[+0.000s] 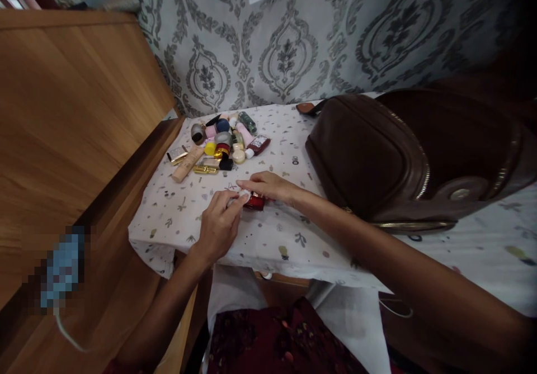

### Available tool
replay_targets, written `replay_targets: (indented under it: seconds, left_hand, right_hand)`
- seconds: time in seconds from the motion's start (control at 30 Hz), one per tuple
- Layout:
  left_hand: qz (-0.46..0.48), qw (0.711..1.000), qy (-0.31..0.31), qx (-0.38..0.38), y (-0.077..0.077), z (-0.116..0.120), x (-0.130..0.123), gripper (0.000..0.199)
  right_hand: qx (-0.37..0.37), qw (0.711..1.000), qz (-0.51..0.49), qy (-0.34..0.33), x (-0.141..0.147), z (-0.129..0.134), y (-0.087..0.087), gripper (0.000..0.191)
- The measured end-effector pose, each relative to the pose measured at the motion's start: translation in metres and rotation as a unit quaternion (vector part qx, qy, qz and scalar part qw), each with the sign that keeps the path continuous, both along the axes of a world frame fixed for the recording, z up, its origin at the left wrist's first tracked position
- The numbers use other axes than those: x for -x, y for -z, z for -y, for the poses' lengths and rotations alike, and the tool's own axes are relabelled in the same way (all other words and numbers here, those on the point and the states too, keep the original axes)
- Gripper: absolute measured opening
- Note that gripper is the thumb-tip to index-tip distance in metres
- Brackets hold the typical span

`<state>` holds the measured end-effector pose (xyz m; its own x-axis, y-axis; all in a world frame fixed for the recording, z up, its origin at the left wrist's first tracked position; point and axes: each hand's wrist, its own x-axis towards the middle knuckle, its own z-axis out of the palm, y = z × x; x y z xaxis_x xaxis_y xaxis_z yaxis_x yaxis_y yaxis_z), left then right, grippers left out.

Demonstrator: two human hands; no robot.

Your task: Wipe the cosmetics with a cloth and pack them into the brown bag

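A small red bottle [254,202] lies on the patterned white cloth near the table's front edge. Its white cap [244,194] is pinched between the fingertips of my left hand [220,220]. My right hand [271,187] rests over the bottle from behind, its fingers bent around it and the index finger stretched toward the cap. Part of the bottle is hidden under the right fingers. Beyond the hands, a cluster of small cosmetics sits on the cloth, with a beige tube [187,164], a yellow-capped item [210,148] and a dark red bottle with a white cap [258,146].
A large brown leather bag [369,156] takes up the table's right side. On the left stands a wooden cabinet [79,83]. Patterned wallpaper [289,55] rises behind the table [159,212]. A blurred blue object [62,268] with a cable is at the lower left.
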<state>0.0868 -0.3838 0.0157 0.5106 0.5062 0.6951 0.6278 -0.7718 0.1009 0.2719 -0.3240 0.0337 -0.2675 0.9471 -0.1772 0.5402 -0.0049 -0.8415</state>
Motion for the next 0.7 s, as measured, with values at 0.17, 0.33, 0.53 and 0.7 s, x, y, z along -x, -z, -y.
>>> replay_targets:
  seconds: [0.17,0.33,0.53,0.7]
  left_hand:
    - [-0.012,1.000,0.012,0.003,0.004,0.003,0.006,0.034]
    - [-0.003,0.999,0.024,0.022,0.006,0.003,0.009,0.037]
    - [0.031,0.999,0.008,0.041,0.002,-0.003,0.011,0.032]
    - [0.041,0.998,0.002,0.041,0.000,-0.001,0.008,0.030]
  right_hand:
    - [-0.016,1.000,0.016,0.016,0.005,-0.007,0.004,0.054]
    - [0.015,0.999,-0.042,-0.004,0.002,-0.006,0.006,0.060]
    - [0.097,0.978,-0.178,-0.049,-0.007,0.003,-0.004,0.027]
    - [0.021,0.990,-0.137,-0.033,-0.003,0.005,-0.002,0.026]
